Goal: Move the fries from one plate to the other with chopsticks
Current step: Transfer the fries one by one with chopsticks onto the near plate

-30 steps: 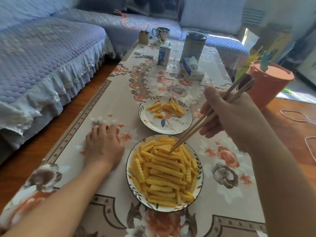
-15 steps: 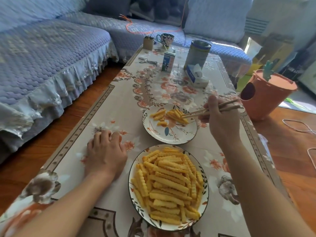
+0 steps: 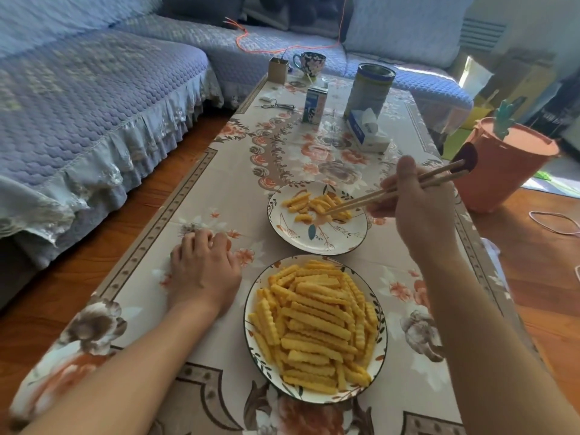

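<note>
Over the far plate point(image 3: 301, 240) the right hand point(image 3: 420, 211) pinches the chopsticks point(image 3: 370, 197), tips low among its few fries point(image 3: 314, 205) — let go gently, lift straight up. Most fries point(image 3: 314, 321) wait on the near plate point(image 3: 251, 340); the left hand point(image 3: 204, 271) rests flat on the surface point(image 3: 194, 196).

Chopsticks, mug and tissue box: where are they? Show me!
chopsticks point(image 3: 376, 196): head view, middle of the shafts, left of the fingers.
flowered mug point(image 3: 310, 64): head view, its side wall.
tissue box point(image 3: 365, 131): head view, its top face.
</note>
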### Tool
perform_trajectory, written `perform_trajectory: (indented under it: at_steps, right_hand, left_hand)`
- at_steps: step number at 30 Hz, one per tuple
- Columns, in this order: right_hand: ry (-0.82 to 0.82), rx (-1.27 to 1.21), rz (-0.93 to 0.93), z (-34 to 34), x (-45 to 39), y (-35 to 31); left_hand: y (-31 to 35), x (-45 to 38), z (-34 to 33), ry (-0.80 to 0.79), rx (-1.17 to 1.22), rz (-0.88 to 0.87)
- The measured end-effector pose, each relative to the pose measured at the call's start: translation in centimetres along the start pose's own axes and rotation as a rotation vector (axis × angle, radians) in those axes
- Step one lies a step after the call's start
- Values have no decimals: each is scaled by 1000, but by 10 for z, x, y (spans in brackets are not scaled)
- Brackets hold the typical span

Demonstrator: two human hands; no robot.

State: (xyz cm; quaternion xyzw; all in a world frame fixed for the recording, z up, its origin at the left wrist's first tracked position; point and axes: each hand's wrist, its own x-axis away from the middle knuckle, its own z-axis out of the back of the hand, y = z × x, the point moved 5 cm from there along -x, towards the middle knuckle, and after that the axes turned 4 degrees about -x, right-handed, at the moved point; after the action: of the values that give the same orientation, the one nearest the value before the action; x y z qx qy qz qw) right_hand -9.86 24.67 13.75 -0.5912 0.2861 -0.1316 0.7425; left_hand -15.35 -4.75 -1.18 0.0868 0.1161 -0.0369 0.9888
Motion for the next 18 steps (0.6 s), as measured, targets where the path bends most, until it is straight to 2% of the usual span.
perform_trajectory:
  at_steps: [4,9,18]
  right_hand:
    - [-191,-51,-62,5,29,-40]
    - [-379,65,-81,-22,63,-54]
    - [-374,43,-143,-38,77,-42]
  left_hand:
    - [1,1,3,-13,12,3]
    - [0,0,3,-16,22,0]
    - [-2,0,1,-30,29,-2]
